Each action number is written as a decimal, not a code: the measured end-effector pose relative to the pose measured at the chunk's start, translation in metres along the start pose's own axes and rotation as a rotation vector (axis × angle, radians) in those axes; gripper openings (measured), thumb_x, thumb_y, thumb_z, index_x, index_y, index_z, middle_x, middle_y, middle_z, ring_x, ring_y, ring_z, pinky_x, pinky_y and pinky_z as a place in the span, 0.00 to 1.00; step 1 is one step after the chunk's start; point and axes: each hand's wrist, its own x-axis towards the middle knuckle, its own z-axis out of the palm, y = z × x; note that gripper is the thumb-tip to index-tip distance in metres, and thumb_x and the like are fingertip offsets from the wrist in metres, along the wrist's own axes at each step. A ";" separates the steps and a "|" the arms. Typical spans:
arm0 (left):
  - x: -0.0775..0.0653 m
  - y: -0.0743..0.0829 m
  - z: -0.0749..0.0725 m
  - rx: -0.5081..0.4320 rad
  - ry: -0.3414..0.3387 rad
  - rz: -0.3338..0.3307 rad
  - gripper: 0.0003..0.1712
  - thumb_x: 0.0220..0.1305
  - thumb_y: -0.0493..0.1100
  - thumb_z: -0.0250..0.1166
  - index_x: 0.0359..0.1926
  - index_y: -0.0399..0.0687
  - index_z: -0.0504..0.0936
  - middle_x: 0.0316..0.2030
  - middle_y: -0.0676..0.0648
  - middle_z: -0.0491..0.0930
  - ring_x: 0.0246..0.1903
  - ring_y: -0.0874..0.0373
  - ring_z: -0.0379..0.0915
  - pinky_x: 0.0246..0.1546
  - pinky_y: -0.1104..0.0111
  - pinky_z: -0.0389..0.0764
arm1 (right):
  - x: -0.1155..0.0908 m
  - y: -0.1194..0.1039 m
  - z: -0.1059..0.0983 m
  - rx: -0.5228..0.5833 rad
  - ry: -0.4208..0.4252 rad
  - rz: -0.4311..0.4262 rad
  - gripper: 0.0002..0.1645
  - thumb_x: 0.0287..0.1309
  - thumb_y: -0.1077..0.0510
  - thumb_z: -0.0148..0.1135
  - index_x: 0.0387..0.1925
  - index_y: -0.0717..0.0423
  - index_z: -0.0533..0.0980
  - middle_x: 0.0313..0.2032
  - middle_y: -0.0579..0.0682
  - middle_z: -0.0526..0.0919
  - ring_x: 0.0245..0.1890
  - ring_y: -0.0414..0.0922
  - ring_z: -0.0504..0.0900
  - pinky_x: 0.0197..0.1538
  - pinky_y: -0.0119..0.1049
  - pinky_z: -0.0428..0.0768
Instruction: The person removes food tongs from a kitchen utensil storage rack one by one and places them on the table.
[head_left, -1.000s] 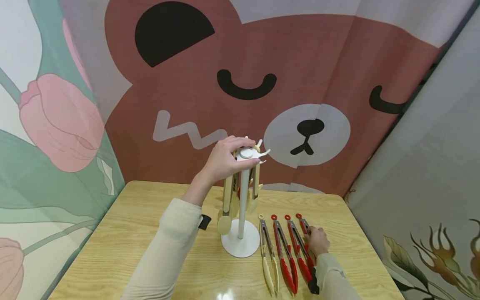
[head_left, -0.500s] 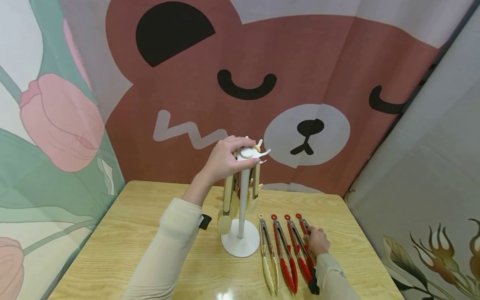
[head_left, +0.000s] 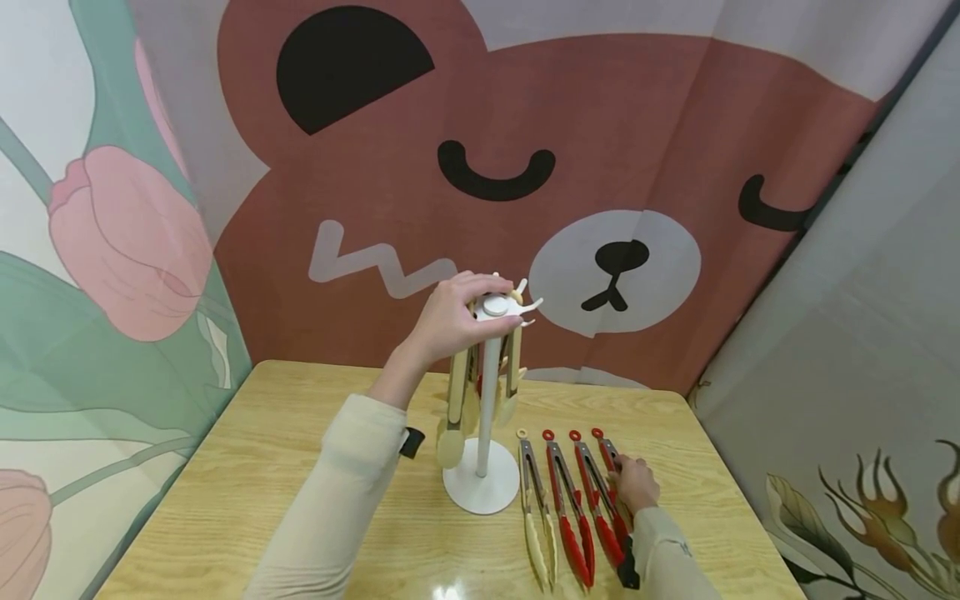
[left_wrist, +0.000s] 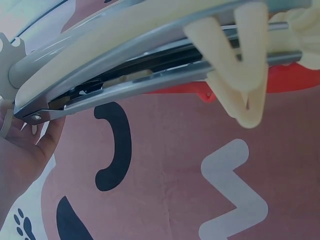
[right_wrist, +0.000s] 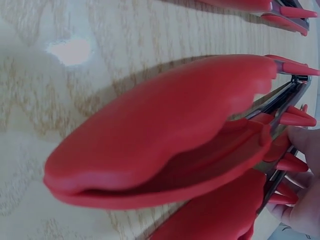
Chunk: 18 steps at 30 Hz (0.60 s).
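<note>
My left hand (head_left: pixel 453 315) grips the hooked top of a white utensil stand (head_left: pixel 486 408), thumb on the near side and fingers over the far side. Cream-tipped tongs (head_left: pixel 454 400) hang from its hooks; in the left wrist view, hanging tongs (left_wrist: pixel 165 37) cross close in front of the camera, with a red piece behind them. At the right end of a row on the table, my right hand (head_left: pixel 636 483) holds the upper part of red tongs (head_left: pixel 609 452). In the right wrist view its fingers (right_wrist: pixel 306 162) curl around their arms, and the red head (right_wrist: pixel 215 210) is partly covered by the neighbouring tongs.
Left of the held tongs lie cream tongs (head_left: pixel 535 517) and two red pairs, one (head_left: pixel 573 525) beside the cream and another (head_left: pixel 598 500) nearest my right hand. All rest on a wooden table (head_left: pixel 300 467). A bear-print curtain (head_left: pixel 375 192) hangs behind it.
</note>
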 end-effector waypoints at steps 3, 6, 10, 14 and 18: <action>0.000 0.000 0.000 -0.006 -0.001 -0.004 0.24 0.47 0.49 0.68 0.47 0.46 0.80 0.41 0.51 0.77 0.37 0.61 0.66 0.30 0.68 0.71 | 0.000 -0.001 0.000 0.003 -0.015 0.006 0.21 0.54 0.59 0.59 0.49 0.65 0.71 0.37 0.65 0.72 0.35 0.60 0.74 0.30 0.52 0.73; -0.001 0.000 0.000 -0.010 -0.002 -0.004 0.25 0.47 0.49 0.68 0.47 0.46 0.80 0.41 0.51 0.77 0.36 0.61 0.66 0.30 0.68 0.71 | 0.000 -0.001 -0.001 0.011 -0.021 0.007 0.21 0.54 0.61 0.59 0.49 0.65 0.71 0.37 0.66 0.72 0.35 0.60 0.74 0.30 0.52 0.73; 0.000 0.001 0.000 -0.011 -0.005 -0.001 0.25 0.47 0.49 0.68 0.47 0.46 0.80 0.41 0.51 0.77 0.36 0.61 0.66 0.29 0.68 0.71 | 0.001 0.002 0.000 0.027 -0.024 -0.006 0.21 0.53 0.61 0.60 0.49 0.65 0.71 0.35 0.65 0.72 0.34 0.60 0.74 0.30 0.52 0.73; 0.000 0.001 0.001 -0.010 -0.006 -0.005 0.24 0.47 0.50 0.68 0.47 0.46 0.80 0.41 0.51 0.77 0.36 0.61 0.66 0.29 0.68 0.71 | -0.001 0.004 -0.002 0.047 -0.024 -0.027 0.20 0.54 0.62 0.59 0.49 0.65 0.71 0.34 0.64 0.72 0.34 0.59 0.73 0.28 0.51 0.72; -0.001 0.002 0.000 -0.012 -0.018 -0.021 0.25 0.47 0.50 0.68 0.48 0.46 0.80 0.42 0.51 0.77 0.37 0.60 0.66 0.31 0.68 0.72 | -0.003 0.000 -0.006 0.070 -0.009 -0.051 0.20 0.55 0.62 0.58 0.49 0.67 0.70 0.35 0.63 0.72 0.35 0.58 0.72 0.31 0.52 0.72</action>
